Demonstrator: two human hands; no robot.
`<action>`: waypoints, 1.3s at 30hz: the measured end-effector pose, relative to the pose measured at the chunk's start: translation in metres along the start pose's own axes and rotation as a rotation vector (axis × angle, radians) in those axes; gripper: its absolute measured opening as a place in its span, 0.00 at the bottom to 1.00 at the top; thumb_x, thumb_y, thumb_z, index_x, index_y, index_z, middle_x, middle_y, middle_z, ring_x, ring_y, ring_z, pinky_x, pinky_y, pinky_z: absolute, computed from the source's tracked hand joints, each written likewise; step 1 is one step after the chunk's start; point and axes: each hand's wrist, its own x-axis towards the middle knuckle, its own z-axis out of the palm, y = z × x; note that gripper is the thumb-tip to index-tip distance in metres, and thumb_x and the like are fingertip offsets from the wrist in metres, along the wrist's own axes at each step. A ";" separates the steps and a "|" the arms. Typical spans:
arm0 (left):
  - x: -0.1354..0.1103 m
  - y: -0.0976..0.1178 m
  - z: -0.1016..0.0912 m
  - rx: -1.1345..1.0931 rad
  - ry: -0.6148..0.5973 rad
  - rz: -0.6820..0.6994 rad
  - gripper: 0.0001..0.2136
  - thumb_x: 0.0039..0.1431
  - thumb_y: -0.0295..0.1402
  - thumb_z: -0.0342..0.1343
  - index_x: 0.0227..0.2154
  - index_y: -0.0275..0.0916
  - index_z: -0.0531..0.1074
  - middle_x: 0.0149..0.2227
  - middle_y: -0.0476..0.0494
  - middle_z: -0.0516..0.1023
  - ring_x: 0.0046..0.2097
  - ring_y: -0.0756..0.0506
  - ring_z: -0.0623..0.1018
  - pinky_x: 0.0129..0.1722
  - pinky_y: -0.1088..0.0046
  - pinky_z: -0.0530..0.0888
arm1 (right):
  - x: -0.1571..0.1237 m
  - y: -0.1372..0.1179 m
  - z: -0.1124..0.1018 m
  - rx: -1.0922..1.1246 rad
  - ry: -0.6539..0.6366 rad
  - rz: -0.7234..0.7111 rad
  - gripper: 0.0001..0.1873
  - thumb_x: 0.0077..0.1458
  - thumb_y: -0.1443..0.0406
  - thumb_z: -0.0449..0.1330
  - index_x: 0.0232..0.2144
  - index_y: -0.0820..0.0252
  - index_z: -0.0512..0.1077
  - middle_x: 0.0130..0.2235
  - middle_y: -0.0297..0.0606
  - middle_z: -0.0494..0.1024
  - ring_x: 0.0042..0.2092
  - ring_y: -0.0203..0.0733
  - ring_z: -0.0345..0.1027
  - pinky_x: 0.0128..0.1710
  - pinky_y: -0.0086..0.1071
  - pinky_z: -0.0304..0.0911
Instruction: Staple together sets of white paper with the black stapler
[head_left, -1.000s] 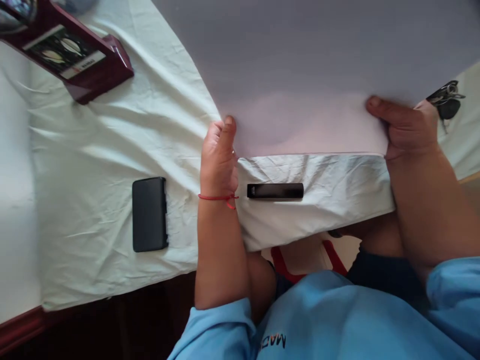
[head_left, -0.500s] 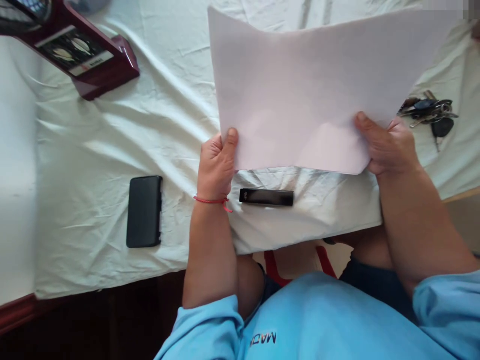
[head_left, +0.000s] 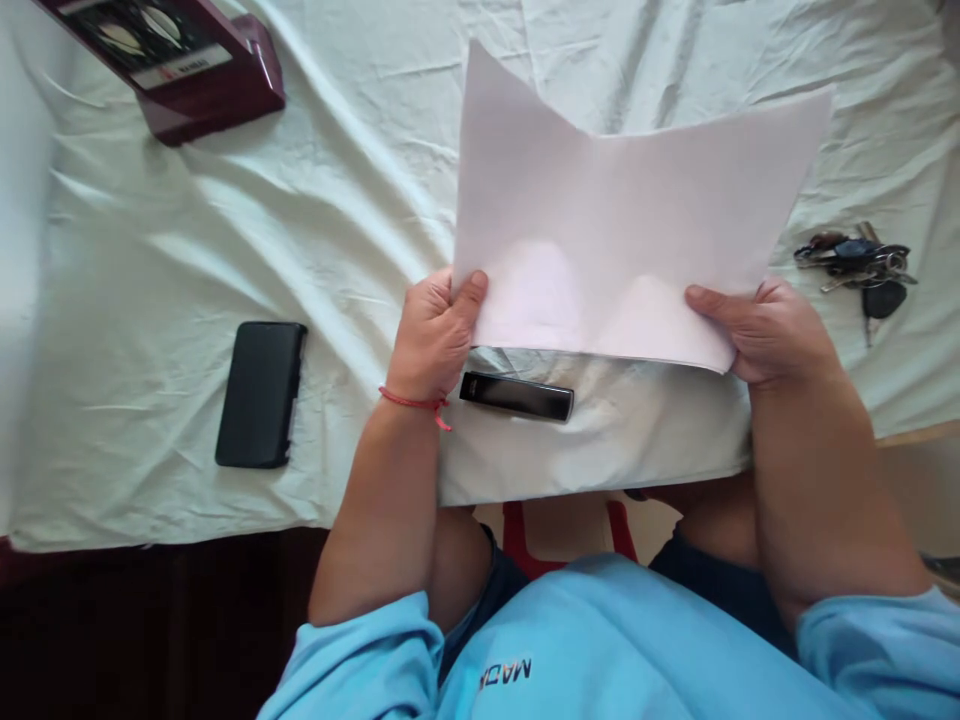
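Note:
A blank white sheet of paper (head_left: 622, 210) is held up over the cloth-covered table, bowed down along its middle. My left hand (head_left: 435, 335), with a red string at the wrist, pinches the sheet's near left corner, thumb on top. My right hand (head_left: 765, 328) grips the near right corner the same way. A slim black stick-shaped object (head_left: 516, 396) lies on the cloth just below the sheet, right beside my left wrist.
A pale green wrinkled cloth (head_left: 187, 250) covers the table. A black phone (head_left: 260, 394) lies to the left. A dark red case (head_left: 180, 60) sits at the far left corner. A bunch of keys (head_left: 859, 265) rests at the right.
The sheet has dropped away from the camera and now fills less of the view. Both hands kept their grip and came slightly closer together. The view tilted down and shifted.

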 end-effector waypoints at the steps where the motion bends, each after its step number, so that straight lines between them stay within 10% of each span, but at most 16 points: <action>1: 0.000 0.000 -0.001 0.076 -0.011 0.001 0.14 0.71 0.48 0.66 0.39 0.42 0.80 0.41 0.43 0.88 0.49 0.40 0.88 0.51 0.63 0.86 | 0.000 0.001 -0.001 -0.010 0.017 -0.010 0.30 0.36 0.55 0.76 0.43 0.59 0.77 0.50 0.38 0.77 0.45 0.42 0.77 0.46 0.33 0.77; 10: -0.017 0.026 -0.019 0.668 0.051 0.185 0.21 0.63 0.35 0.72 0.57 0.42 0.77 0.54 0.40 0.85 0.45 0.43 0.82 0.52 0.60 0.82 | 0.005 -0.001 -0.004 0.018 0.108 -0.062 0.25 0.40 0.60 0.75 0.42 0.60 0.76 0.48 0.36 0.78 0.45 0.39 0.77 0.46 0.30 0.76; 15: -0.043 0.065 -0.008 0.753 -0.683 0.477 0.16 0.65 0.31 0.72 0.53 0.44 0.80 0.56 0.41 0.86 0.59 0.37 0.83 0.62 0.57 0.79 | 0.008 -0.005 -0.004 0.053 0.154 -0.068 0.20 0.43 0.63 0.73 0.40 0.62 0.76 0.48 0.36 0.78 0.46 0.39 0.77 0.48 0.31 0.76; 18: -0.048 0.066 0.000 0.873 -0.835 0.436 0.19 0.63 0.20 0.63 0.54 0.44 0.81 0.52 0.42 0.86 0.51 0.39 0.85 0.54 0.61 0.80 | 0.010 -0.006 -0.006 0.075 0.184 -0.057 0.18 0.44 0.66 0.72 0.40 0.62 0.76 0.47 0.36 0.79 0.45 0.39 0.77 0.49 0.32 0.76; 28: -0.031 0.061 -0.061 0.757 -0.103 0.270 0.13 0.62 0.29 0.65 0.49 0.44 0.82 0.48 0.47 0.89 0.50 0.41 0.86 0.53 0.64 0.79 | 0.005 -0.012 -0.012 0.041 0.202 -0.066 0.20 0.43 0.66 0.73 0.42 0.61 0.77 0.48 0.37 0.78 0.47 0.39 0.77 0.50 0.33 0.76; 39: -0.017 0.039 -0.062 0.649 -0.043 0.082 0.17 0.55 0.35 0.66 0.47 0.40 0.86 0.45 0.42 0.90 0.49 0.37 0.87 0.54 0.57 0.80 | -0.007 -0.017 -0.026 -0.039 0.151 -0.001 0.24 0.39 0.61 0.76 0.40 0.60 0.78 0.47 0.38 0.79 0.44 0.39 0.77 0.45 0.29 0.76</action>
